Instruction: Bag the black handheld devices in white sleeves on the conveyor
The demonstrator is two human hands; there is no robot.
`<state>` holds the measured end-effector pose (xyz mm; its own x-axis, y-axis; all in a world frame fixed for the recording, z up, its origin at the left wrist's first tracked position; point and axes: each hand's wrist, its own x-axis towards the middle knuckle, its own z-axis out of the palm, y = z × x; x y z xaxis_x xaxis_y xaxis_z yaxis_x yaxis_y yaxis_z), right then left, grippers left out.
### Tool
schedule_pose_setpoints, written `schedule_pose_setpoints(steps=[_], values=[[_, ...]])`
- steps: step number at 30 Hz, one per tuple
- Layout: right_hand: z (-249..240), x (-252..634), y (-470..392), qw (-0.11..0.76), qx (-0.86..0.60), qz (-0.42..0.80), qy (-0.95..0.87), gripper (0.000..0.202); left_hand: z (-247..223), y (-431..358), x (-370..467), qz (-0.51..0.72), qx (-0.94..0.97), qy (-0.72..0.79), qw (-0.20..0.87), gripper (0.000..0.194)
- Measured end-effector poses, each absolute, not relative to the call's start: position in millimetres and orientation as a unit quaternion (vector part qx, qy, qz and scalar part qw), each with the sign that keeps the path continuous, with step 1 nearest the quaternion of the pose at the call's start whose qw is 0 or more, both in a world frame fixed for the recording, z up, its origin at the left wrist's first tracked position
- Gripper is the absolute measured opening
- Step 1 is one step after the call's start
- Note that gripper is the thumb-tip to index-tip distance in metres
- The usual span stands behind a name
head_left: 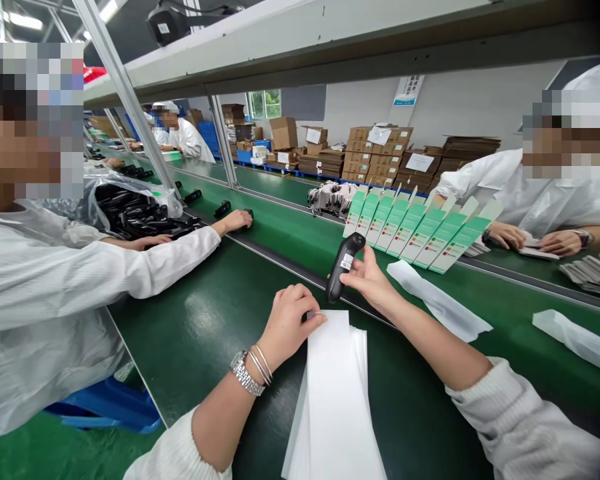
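My right hand [373,279] grips a black handheld device with a bent head [338,272], held raised over the near edge of the belt. A white label sits on its side. My left hand [291,321] pinches the top edge of a flat white sleeve [333,393], the uppermost in a loose stack on the green table. The device's lower end hangs just above the stack, apart from it. To the right of my right hand, two white wrapped pieces lie on the belt, a nearer wrapped piece [437,300] and another wrapped piece [580,340].
Several upright green-and-white boxes [410,230] stand in a row on the belt [290,250]. A co-worker's hand [237,220] at left touches a black device; a plastic bag of black devices [130,207] lies beside. Opposite, another person's hands [555,245] handle pale items. A shelf beam [300,47] crosses overhead.
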<state>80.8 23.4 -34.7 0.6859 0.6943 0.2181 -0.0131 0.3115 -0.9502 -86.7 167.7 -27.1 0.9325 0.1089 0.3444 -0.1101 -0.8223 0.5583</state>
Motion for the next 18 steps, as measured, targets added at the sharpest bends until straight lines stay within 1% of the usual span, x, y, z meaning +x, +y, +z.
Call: schedule_pose_setpoints(steps=[3,5,6,7,10,11,14,16,18], values=[[-36.6,64.6,23.5,0.74,-0.527,0.251,-0.336,0.098,-25.7,167.3,-87.5,0.191,0.921,0.0,0.339,0.012],[-41.5,57.4,24.4,0.726,-0.528,0.263,-0.354,0.095,-23.6,165.7,-88.5,0.198,0.906,-0.011,0.375,0.01],[-43.5,53.9,24.9,0.717,-0.533,0.264,-0.364,0.09,-22.4,164.8,-89.0,0.204,0.897,-0.018,0.393,0.009],[-44.7,50.3,25.4,0.703,-0.543,0.263,-0.376,0.081,-21.3,163.9,-89.6,0.214,0.886,-0.024,0.41,0.008],[-44.1,37.4,26.7,0.645,-0.577,0.279,-0.416,0.043,-19.4,162.5,-90.9,0.264,0.855,-0.014,0.446,0.008],[-43.1,32.9,26.9,0.628,-0.578,0.295,-0.43,0.038,-19.3,162.5,-91.1,0.282,0.846,-0.001,0.452,0.009],[-40.4,21.4,26.4,0.596,-0.556,0.377,-0.44,0.033,-20.0,162.8,-90.5,0.311,0.829,0.037,0.463,0.011],[-37.1,17.0,25.3,0.598,-0.54,0.435,-0.402,0.033,-20.2,163.0,-89.6,0.309,0.824,0.049,0.472,0.011],[-29.3,16.2,23.4,0.618,-0.523,0.47,-0.352,0.034,-20.0,163.4,-88.6,0.304,0.821,0.053,0.48,0.013]])
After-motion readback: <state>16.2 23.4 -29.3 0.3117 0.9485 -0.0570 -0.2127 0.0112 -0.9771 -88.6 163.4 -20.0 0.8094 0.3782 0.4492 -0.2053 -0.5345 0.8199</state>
